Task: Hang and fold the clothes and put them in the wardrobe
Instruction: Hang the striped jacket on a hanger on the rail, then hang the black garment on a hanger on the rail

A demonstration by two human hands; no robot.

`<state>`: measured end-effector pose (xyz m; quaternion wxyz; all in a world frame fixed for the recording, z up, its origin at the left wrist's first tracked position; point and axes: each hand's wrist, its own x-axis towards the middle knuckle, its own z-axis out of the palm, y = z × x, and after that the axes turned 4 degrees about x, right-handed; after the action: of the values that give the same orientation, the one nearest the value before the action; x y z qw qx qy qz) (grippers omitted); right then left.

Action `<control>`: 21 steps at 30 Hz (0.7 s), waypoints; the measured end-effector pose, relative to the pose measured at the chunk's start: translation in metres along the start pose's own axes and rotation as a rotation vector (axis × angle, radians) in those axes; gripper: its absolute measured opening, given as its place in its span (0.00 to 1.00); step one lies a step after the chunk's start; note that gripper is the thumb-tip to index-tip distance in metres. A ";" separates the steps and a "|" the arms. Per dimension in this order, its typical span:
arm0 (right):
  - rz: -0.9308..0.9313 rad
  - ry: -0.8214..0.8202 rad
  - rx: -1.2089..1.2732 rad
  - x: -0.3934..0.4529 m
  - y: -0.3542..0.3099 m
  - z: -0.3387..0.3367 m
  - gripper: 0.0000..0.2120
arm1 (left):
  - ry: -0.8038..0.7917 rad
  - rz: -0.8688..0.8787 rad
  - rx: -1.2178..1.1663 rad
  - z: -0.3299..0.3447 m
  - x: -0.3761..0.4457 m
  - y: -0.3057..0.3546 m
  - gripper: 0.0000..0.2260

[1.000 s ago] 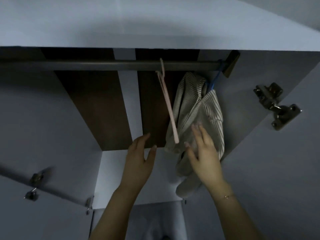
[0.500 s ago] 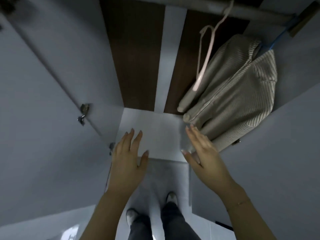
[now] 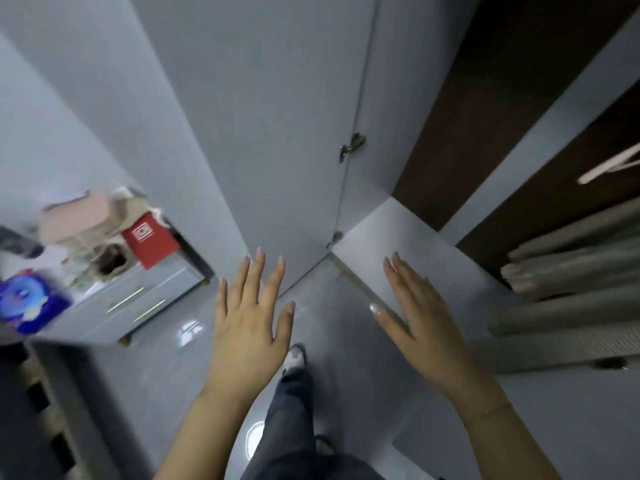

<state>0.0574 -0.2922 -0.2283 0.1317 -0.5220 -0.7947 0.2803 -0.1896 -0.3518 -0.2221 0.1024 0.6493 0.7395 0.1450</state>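
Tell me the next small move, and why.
Probably turn left to the dresser and take another garment from the pile: both the left hand and right hand are empty, and the sweater already hangs in the wardrobe.

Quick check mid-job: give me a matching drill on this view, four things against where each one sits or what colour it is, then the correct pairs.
Things:
1. beige ribbed cardigan
2. pale pink plastic hanger
3. red box
4. metal door hinge

Descriptions:
A. on the white drawer unit, far left
B. hanging in the wardrobe, lower right edge of view
C. bare, above the cardigan
D. on the grey wardrobe door's edge, upper centre

Pairs: 1-B, 2-C, 3-A, 4-D

Both the left hand and right hand are empty, fingers straight.
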 end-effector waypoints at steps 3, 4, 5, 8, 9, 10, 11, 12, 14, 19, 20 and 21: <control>-0.143 -0.116 -0.056 -0.010 -0.014 0.026 0.32 | 0.006 -0.151 0.025 -0.004 -0.071 -0.014 0.26; -0.189 -0.152 -0.096 -0.013 -0.020 0.034 0.32 | -0.002 -0.205 0.041 -0.005 -0.095 -0.020 0.25; -0.232 -0.187 -0.138 -0.017 -0.028 0.043 0.33 | -0.007 -0.262 0.052 -0.007 -0.118 -0.026 0.25; -0.356 -0.291 -0.203 -0.025 -0.060 0.068 0.34 | 0.008 -0.439 0.054 -0.016 -0.180 -0.045 0.26; -0.405 -0.332 -0.210 -0.028 -0.074 0.076 0.34 | 0.022 -0.495 0.047 -0.019 -0.199 -0.052 0.27; -0.453 -0.370 -0.216 -0.030 -0.088 0.085 0.34 | 0.040 -0.547 0.037 -0.023 -0.217 -0.057 0.27; -0.500 -0.405 -0.222 -0.033 -0.103 0.094 0.34 | 0.059 -0.595 0.029 -0.026 -0.234 -0.063 0.27; -0.546 -0.437 -0.228 -0.035 -0.119 0.104 0.34 | 0.078 -0.639 0.026 -0.030 -0.251 -0.070 0.27; -0.640 -0.493 -0.236 -0.041 -0.154 0.126 0.33 | 0.122 -0.731 0.013 -0.037 -0.285 -0.083 0.28; -0.870 -0.647 -0.288 -0.072 -0.256 0.203 0.32 | 0.250 -1.009 -0.033 -0.054 -0.383 -0.124 0.28; -0.918 -0.671 -0.306 -0.083 -0.279 0.222 0.33 | 0.271 -1.054 -0.039 -0.058 -0.406 -0.133 0.28; -0.968 -0.693 -0.320 -0.096 -0.303 0.241 0.33 | 0.291 -1.094 -0.041 -0.062 -0.430 -0.144 0.28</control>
<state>-0.2523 -0.5435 -0.2383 -0.1020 0.0061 -0.9702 0.2196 -0.2857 -0.7990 -0.2301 0.0721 0.1426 0.9718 0.1733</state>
